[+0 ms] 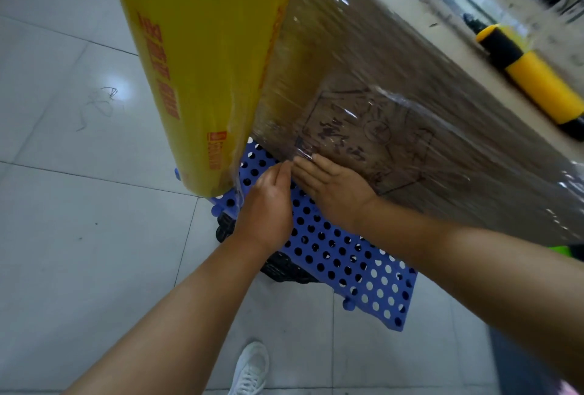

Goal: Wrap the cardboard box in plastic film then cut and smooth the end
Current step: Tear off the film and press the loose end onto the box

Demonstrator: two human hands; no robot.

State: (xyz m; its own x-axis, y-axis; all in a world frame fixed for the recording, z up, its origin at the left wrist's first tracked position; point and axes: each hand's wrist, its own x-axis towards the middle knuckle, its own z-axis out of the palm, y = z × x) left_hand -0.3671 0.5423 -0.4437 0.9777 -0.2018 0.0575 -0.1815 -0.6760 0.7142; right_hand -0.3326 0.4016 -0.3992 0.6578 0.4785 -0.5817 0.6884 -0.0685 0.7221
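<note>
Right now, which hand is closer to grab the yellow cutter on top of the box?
Probably the right hand: it lies flat on the film-wrapped box, on the cutter's side. The left hand is by the film roll.

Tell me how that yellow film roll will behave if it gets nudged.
The yellow film roll stands upright beside the cardboard box, tall on a narrow base, so it would probably tip. Once down, its round shape would likely roll across the smooth tiled floor. Film seems to run from roll to box, which may tug it.

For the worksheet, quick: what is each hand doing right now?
Left hand: open, fingers straight, at the plastic film edge.
Right hand: open, pressed flat on the cardboard box.
</note>
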